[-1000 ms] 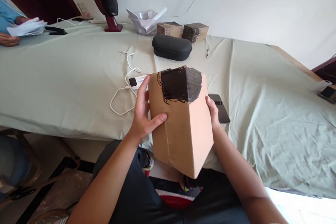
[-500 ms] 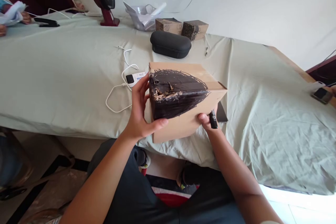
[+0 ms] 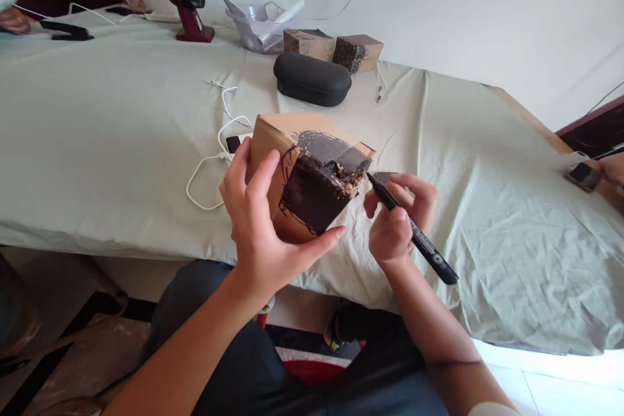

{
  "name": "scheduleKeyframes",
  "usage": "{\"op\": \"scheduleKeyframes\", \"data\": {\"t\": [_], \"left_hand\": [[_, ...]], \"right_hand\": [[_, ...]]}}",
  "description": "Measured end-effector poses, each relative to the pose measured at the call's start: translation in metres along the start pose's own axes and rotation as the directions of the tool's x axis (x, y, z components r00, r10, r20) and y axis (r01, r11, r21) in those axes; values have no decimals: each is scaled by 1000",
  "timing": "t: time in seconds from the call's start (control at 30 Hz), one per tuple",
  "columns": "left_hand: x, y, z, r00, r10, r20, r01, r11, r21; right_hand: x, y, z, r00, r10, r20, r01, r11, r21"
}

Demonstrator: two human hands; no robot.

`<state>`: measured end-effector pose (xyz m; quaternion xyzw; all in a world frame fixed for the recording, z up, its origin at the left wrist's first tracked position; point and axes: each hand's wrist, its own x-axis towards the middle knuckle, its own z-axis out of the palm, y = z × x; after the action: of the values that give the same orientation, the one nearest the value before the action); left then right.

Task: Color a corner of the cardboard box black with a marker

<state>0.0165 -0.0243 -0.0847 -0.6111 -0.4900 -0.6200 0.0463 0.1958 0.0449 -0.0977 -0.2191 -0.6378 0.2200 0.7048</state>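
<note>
one cardboard box (corner blackened) above the table edge, one black marker, two small boxes behind. left hand half-open, cupping the box; right hand curled around the marker, tip at the box corner.

Brown box black-scribbled; black marker; cloth seemingly grey-green.

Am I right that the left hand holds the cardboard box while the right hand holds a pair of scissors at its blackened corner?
Not quite. In the head view the right hand holds a black marker, not scissors, its tip at the blackened corner of the cardboard box. The left hand does hold the box.
</note>
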Motion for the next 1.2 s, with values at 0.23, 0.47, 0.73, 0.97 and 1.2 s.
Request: {"op": "scheduleKeyframes", "data": {"t": [0.23, 0.47, 0.73, 0.97, 1.2], "left_hand": [[0, 3, -1, 999, -30, 32, 30, 999, -18], [-3, 13, -2, 999, -5, 41, 5, 1000, 11], [-19, 23, 3, 995, 79, 62, -79, 997, 11], [-18, 25, 3, 974, 206, 97, -216, 970, 113], [-19, 13, 0, 968, 235, 90, -239, 970, 32]], "right_hand": [[-3, -13, 6, 967, -197, 159, 182, 978, 104], [17, -65, -5, 846, -364, 390, 409, 912, -37], [23, -118, -27, 879, -163, 448, 348, 862, -368], [30, -112, -36, 968, 29, 248, 38, 965, -259], [42, -89, -46, 976, 146, 159, -87, 940, -329]]}}
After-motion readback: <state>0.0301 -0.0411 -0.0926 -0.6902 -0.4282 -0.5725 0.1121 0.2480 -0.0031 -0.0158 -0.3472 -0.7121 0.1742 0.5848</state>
